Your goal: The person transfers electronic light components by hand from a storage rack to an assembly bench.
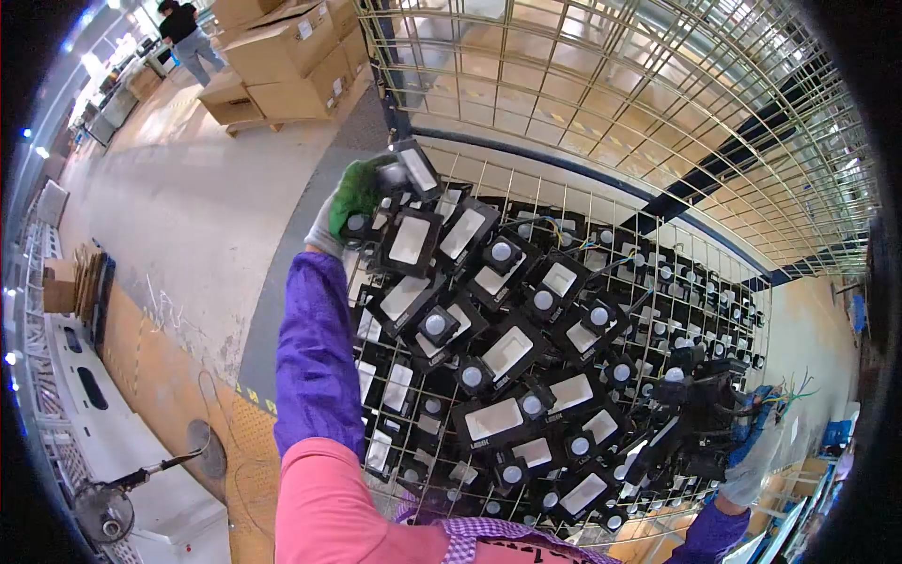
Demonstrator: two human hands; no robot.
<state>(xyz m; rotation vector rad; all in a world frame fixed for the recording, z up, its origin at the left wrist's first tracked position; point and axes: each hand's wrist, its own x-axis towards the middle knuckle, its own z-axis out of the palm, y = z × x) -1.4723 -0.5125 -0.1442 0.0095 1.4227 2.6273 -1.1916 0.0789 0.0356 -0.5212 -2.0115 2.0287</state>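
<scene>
My left hand (353, 197), in a green and grey glove, is closed around a black floodlight (419, 169) with a pale rectangular panel, at the upper left of a heap of similar lamps. Several floodlights (507, 350) with round white sensors lie at mixed angles over the heap. On the right, my gloved right hand (747, 470) grips a dark bunch of floodlights (707, 414). Loose coloured wire ends (791, 390) stick out beside it. Its fingers are partly hidden by the lamps and blurred.
A wire mesh cage (601, 103) surrounds the heap, its tall side rising at the back. Cardboard boxes (287, 56) are stacked on a pallet beyond it. A person (186, 42) stands at the far left. A fan (105, 512) is at the lower left.
</scene>
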